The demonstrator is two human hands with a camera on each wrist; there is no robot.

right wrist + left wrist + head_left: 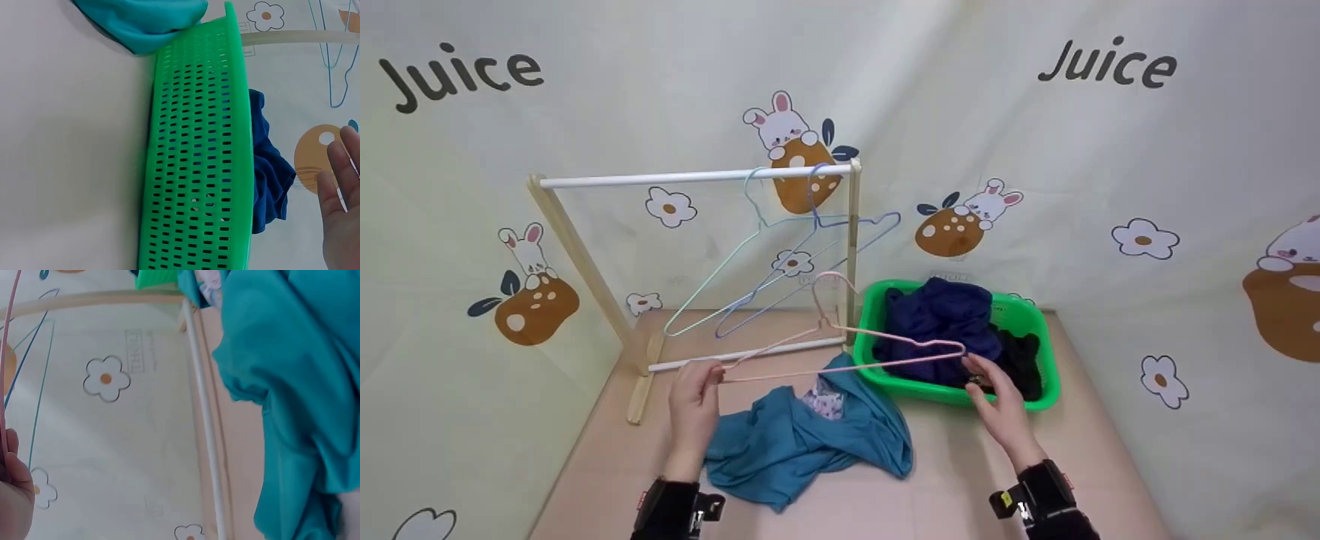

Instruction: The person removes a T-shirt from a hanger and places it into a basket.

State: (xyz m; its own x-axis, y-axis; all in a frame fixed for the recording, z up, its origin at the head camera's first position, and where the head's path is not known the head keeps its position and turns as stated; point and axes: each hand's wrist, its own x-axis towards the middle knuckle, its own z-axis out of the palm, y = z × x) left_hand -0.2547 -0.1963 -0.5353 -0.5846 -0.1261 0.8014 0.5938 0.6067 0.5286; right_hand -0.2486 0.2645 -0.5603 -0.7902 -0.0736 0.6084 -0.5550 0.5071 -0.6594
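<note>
A pink clothes hanger (885, 363) is held up over the table, its hook pointing upward. My left hand (695, 401) pinches the hanger's left end; the left wrist view shows the thumb against the pink bar. At the hanger's right end is my right hand (997, 401), its fingers extended. Whether they touch the hanger is hard to tell; in the right wrist view the fingers look straight and spread, with no hanger visible. Below the hanger lies a crumpled teal garment (810, 450) with a patterned patch (825, 399) showing.
Behind stands a wooden rack with a white rail (660, 178), where a mint hanger (712, 277) and a blue hanger (877, 232) hang near the right post. A green basket (1054, 375) at the right holds dark blue clothing (945, 315) and black clothing (1024, 360). Printed curtains enclose the table.
</note>
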